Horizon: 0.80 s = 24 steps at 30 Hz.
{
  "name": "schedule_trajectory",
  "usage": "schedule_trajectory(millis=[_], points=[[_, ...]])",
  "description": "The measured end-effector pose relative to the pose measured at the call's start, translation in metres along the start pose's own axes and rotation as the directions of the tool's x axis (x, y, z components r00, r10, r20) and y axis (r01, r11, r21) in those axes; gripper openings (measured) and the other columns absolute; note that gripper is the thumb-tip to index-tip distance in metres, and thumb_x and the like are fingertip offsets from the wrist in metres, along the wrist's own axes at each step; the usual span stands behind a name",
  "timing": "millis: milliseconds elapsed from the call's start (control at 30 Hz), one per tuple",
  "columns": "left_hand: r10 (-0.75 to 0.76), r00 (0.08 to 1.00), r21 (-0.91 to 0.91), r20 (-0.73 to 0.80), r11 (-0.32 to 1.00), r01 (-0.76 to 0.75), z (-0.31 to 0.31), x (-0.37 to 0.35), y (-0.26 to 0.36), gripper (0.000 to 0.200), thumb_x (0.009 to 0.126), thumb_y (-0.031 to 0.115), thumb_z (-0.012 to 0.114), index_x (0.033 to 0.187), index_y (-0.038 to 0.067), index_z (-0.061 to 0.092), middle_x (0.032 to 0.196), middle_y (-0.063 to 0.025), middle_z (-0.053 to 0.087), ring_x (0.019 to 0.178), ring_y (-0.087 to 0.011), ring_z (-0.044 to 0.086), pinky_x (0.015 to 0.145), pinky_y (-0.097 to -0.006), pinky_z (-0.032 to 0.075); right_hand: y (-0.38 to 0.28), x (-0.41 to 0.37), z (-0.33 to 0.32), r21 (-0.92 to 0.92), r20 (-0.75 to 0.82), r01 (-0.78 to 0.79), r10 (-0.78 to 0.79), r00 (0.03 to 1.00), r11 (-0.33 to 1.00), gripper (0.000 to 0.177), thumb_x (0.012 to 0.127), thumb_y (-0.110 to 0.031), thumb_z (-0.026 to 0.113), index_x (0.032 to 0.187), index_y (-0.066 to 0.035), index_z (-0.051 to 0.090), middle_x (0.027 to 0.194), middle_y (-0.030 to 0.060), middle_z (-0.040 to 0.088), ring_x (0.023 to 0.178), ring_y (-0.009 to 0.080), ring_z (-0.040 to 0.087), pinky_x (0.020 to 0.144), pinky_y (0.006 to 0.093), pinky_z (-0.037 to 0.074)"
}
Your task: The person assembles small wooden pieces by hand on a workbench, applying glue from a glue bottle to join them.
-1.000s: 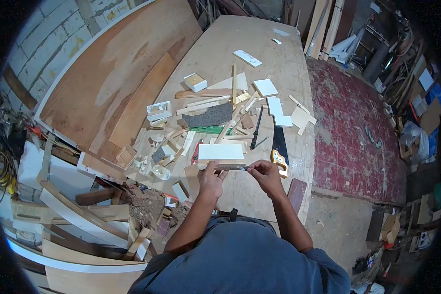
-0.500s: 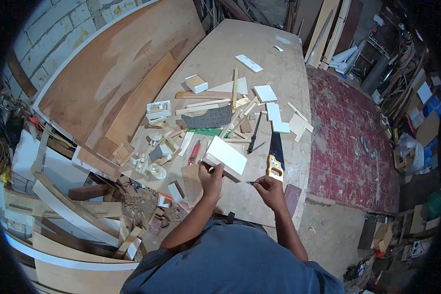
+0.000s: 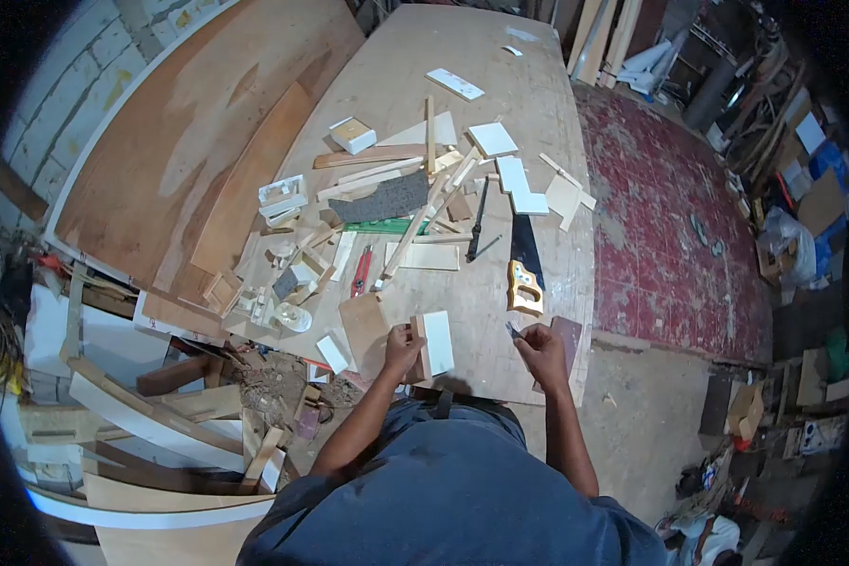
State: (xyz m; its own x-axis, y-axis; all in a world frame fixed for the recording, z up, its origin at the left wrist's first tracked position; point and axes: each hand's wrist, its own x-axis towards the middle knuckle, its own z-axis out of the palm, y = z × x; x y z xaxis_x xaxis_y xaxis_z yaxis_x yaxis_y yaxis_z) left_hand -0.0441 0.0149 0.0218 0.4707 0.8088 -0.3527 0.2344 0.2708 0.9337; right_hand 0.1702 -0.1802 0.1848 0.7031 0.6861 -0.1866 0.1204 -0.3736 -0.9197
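My left hand (image 3: 402, 349) grips a small white-faced wooden block (image 3: 435, 343) and stands it on its edge at the near edge of the plywood table (image 3: 500, 113). A short way to the right, my right hand (image 3: 541, 347) pinches a small dark tool (image 3: 513, 330), too small to name. A handsaw (image 3: 523, 267) with a yellow handle lies just beyond my right hand. A brown board (image 3: 363, 324) lies flat left of the block.
A heap of wood offcuts (image 3: 415, 203), a dark rough strip (image 3: 379, 203), a green strip, red pliers (image 3: 360, 272) and white panels (image 3: 514, 174) fills the table's middle. Large plywood sheets (image 3: 198, 141) lean at left. Scrap planks lie below left. A red tiled floor (image 3: 674, 236) is at right.
The white block has come down from a raised, tilted hold to stand on edge near the table's front. My right hand has drawn apart from it. The view has shifted back.
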Motion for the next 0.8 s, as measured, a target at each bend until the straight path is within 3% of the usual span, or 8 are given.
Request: schedule_trajectory(millis=[100, 233, 333, 467, 600, 700, 767, 800], points=[[-0.014, 0.997, 0.039, 0.073, 0.999, 0.011, 0.01, 0.002, -0.019, 0.056, 0.074, 0.01, 0.073, 0.119, -0.007, 0.044, 0.107, -0.0167, 0.062, 0.094, -0.0225, 0.064, 0.084, -0.0324, 0.052, 0.071, 0.004, 0.009, -0.043, -0.003, -0.052, 0.052, 0.999, 0.998, 0.011, 0.079, -0.008, 0.072, 0.08, 0.001, 0.065, 0.069, 0.0042, 0.064, 0.064, 0.0089, 0.059, 0.058, 0.0259, 0.046], [0.047, 0.976, -0.06, 0.211, 0.998, -0.035, 0.023, 0.023, -0.045, 0.065, 0.074, 0.015, 0.076, 0.124, -0.007, 0.041, 0.108, -0.0199, 0.063, 0.097, -0.0247, 0.064, 0.086, -0.0333, 0.051, 0.138, -0.005, 0.023, 0.009, 0.169, -0.313, 0.308, 0.936, 0.95, 0.005, 0.08, -0.005, 0.07, 0.076, -0.001, 0.069, 0.069, 0.0048, 0.066, 0.06, 0.0111, 0.061, 0.054, 0.0252, 0.048], [-0.1, 0.984, 0.352, 0.147, 0.935, 0.042, 0.019, 0.034, -0.036, 0.08, 0.074, 0.023, 0.078, 0.135, -0.005, 0.034, 0.119, -0.0299, 0.059, 0.103, -0.0287, 0.064, 0.089, -0.0346, 0.05, 0.17, -0.013, 0.033, 0.144, 0.197, -0.483, 0.453, 0.869, 0.864, 0.004, 0.082, -0.006, 0.068, 0.08, -0.003, 0.07, 0.071, 0.0041, 0.066, 0.058, 0.0105, 0.059, 0.049, 0.0234, 0.047], [0.046, 0.999, 0.375, -0.015, 0.926, -0.037, 0.008, 0.024, -0.013, 0.062, 0.075, 0.017, 0.075, 0.126, -0.004, 0.047, 0.108, -0.0255, 0.066, 0.096, -0.0267, 0.066, 0.085, -0.0338, 0.053, 0.194, -0.014, 0.044, 0.222, 0.167, -0.491, 0.464, 0.87, 0.842, 0.006, 0.08, -0.006, 0.071, 0.082, -0.002, 0.067, 0.071, 0.0055, 0.066, 0.056, 0.0122, 0.06, 0.048, 0.0251, 0.047], [0.125, 0.992, 0.312, -0.007, 0.943, -0.117, -0.018, 0.021, -0.004, 0.035, 0.079, 0.013, 0.072, 0.108, -0.004, 0.061, 0.094, -0.0178, 0.07, 0.081, -0.0206, 0.069, 0.071, -0.0308, 0.055, 0.19, -0.003, 0.053, 0.129, 0.038, -0.383, 0.381, 0.924, 0.915, 0.009, 0.074, -0.006, 0.075, 0.077, -0.002, 0.067, 0.068, 0.0061, 0.065, 0.055, 0.013, 0.06, 0.05, 0.0268, 0.048], [-0.004, 1.0, 0.453, 0.001, 0.891, 0.003, -0.036, 0.019, -0.006, 0.021, 0.081, 0.012, 0.07, 0.095, -0.004, 0.067, 0.085, -0.0132, 0.071, 0.075, -0.0178, 0.069, 0.068, -0.0292, 0.054, 0.192, 0.01, 0.058, 0.154, 0.007, -0.36, 0.363, 0.932, 0.92, 0.017, 0.071, -0.01, 0.077, 0.082, -0.003, 0.067, 0.07, 0.009, 0.066, 0.06, 0.017, 0.064, 0.055, 0.0294, 0.051], [-0.031, 0.999, 0.341, 0.021, 0.94, 0.022, -0.041, 0.017, -0.013, 0.018, 0.083, 0.012, 0.068, 0.09, -0.004, 0.068, 0.083, -0.0126, 0.07, 0.072, -0.0171, 0.068, 0.067, -0.0281, 0.054, 0.183, 0.015, 0.056, -0.269, -0.069, -0.207, 0.196, 0.978, 0.941, 0.016, 0.073, -0.01, 0.075, 0.084, -0.002, 0.066, 0.078, 0.0123, 0.071, 0.071, 0.0189, 0.069, 0.062, 0.0317, 0.053], [-0.056, 0.997, 0.222, 0.044, 0.974, 0.045, -0.045, 0.017, -0.019, 0.017, 0.085, 0.013, 0.067, 0.086, -0.004, 0.069, 0.08, -0.012, 0.07, 0.07, -0.0163, 0.068, 0.066, -0.0269, 0.054, 0.178, 0.018, 0.053, -0.267, -0.06, -0.202, 0.193, 0.979, 0.942, 0.016, 0.073, -0.01, 0.075, 0.084, -0.002, 0.066, 0.078, 0.0123, 0.071, 0.071, 0.0189, 0.069, 0.062, 0.0317, 0.053]])
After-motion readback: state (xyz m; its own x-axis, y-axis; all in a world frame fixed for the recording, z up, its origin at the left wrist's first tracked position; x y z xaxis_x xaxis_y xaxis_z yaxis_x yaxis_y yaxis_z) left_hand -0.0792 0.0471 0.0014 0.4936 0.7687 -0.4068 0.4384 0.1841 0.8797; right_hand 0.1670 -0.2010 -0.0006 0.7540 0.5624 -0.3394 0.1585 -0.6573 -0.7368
